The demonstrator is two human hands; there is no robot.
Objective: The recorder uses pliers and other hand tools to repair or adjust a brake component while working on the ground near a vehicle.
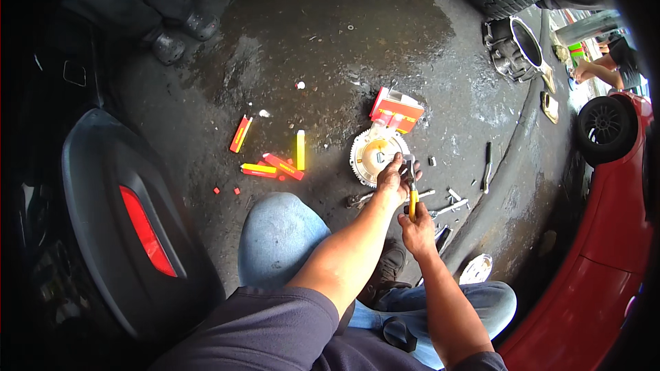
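A round metal flywheel (356, 158) with a toothed rim lies on the ground ahead of me. My left hand (392, 180) is over its right edge, fingers closed; whatever they grip is hidden. In my right hand (417, 233) is a hammer (413, 199) with a yellow handle, held upward so its head is beside my left fingers. Whether the hammer touches anything there I cannot tell. Just beyond the flywheel sits an opened red-and-yellow box (399, 111). A small metal cylinder (432, 161) stands to the right of my hands.
Several slim red-and-yellow boxes (283, 166) are scattered left. Wrenches (450, 207) and a dark bar (488, 168) lie right, with another toothed disc (476, 269). A metal housing (515, 48) stands far right. A bumper (130, 227), a red car (584, 282) and a person's clogs (168, 48) surround me.
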